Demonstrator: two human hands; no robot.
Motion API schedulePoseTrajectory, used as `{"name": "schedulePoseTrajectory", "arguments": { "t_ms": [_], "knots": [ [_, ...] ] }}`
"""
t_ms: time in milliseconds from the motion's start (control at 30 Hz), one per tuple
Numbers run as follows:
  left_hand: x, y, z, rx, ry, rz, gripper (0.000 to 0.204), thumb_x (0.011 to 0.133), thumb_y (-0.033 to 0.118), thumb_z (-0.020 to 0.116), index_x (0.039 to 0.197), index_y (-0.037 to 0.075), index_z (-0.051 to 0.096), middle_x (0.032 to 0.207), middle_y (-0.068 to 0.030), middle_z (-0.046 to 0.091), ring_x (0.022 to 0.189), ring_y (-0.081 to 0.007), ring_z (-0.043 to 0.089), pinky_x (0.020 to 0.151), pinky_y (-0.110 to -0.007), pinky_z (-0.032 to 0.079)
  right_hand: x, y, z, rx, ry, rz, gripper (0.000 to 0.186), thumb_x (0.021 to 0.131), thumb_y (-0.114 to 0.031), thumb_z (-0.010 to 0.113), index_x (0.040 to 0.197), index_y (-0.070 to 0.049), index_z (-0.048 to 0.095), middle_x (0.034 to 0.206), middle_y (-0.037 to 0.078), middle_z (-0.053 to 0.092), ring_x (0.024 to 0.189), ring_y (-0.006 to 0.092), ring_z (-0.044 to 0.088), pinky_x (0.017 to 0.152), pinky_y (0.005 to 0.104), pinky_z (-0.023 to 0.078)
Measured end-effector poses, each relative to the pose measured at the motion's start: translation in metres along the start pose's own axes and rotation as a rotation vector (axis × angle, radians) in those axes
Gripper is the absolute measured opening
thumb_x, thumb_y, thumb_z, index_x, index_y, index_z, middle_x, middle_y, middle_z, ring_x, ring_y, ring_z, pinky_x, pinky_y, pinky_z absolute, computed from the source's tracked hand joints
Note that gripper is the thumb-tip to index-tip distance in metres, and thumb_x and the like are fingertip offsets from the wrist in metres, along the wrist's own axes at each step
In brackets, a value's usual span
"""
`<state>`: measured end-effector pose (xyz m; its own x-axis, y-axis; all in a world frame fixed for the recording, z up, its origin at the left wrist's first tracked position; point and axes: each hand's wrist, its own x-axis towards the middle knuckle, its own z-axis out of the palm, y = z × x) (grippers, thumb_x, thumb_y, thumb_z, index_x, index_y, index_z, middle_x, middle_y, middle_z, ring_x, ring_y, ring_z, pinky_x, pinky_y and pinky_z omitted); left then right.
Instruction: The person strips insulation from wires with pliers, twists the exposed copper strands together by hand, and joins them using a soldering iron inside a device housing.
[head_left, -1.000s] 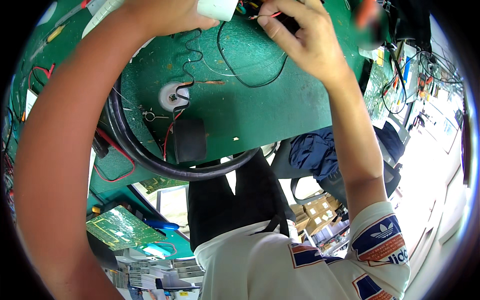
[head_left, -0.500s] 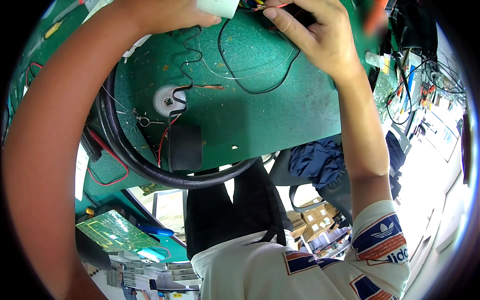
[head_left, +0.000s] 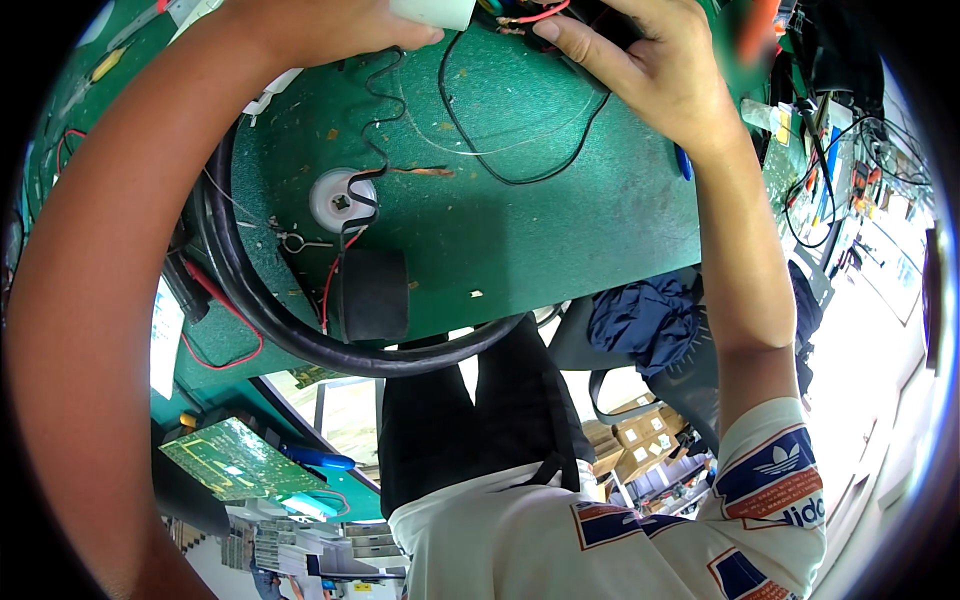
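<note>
My left hand is closed around a white cylindrical piece at the top edge; the picture cuts off much of both. Coloured wires show just right of that piece. My right hand is over there too, thumb stretched toward a red wire with a bare copper end. This wire runs up into the right hand's grasp, though its fingertips lie outside the picture. Below the hands, a thin black wire loops over the green mat. A crinkled black lead passes beside a white spool.
A thick black cable curves along the table's near left edge, around a black cylinder and a small screw eye. At lower left lies a green circuit board. Dark blue cloth rests on a chair at right.
My right hand has shifted slightly right, and the red wire now slants upward with more of it showing. The view has moved a little; my left hand keeps hold of the white piece.
</note>
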<state>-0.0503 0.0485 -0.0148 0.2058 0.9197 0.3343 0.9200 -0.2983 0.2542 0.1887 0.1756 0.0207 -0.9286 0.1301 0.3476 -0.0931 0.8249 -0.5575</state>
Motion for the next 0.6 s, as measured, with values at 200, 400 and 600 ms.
{"name": "schedulePoseTrajectory", "arguments": {
  "t_ms": [200,400,600],
  "knots": [
    [0.001,0.000,0.000,-0.005,-0.012,-0.007,0.069,0.059,0.035,0.090,0.114,0.002,0.063,0.102,-0.0192,0.065,0.098,-0.0386,0.064,0.088,-0.046,0.052,-0.001,0.000,-0.003,-0.042,-0.047,-0.019,0.024,0.079,-0.004,0.082,0.100,0.000,0.071,0.108,0.015,0.068,0.109,0.0349,0.063,0.103,0.0453,0.048],
    [0.002,0.001,-0.003,0.033,-0.024,-0.026,0.069,0.060,0.035,0.089,0.114,0.002,0.063,0.103,-0.0197,0.065,0.099,-0.0387,0.064,0.090,-0.046,0.051,-0.007,-0.009,-0.003,-0.021,0.044,0.096,0.030,0.078,-0.005,0.081,0.105,0.001,0.069,0.114,0.016,0.064,0.107,0.0312,0.064,0.100,0.0409,0.049],
    [0.000,0.003,-0.007,-0.035,-0.040,-0.052,0.071,0.061,0.036,0.089,0.116,0.001,0.063,0.106,-0.0200,0.066,0.103,-0.0386,0.064,0.092,-0.046,0.051,-0.012,0.008,-0.007,0.101,-0.005,0.387,0.077,0.078,-0.024,0.089,0.139,0.001,0.049,0.122,0.019,0.060,0.112,0.0330,0.061,0.101,0.0382,0.049]
  ]
}}
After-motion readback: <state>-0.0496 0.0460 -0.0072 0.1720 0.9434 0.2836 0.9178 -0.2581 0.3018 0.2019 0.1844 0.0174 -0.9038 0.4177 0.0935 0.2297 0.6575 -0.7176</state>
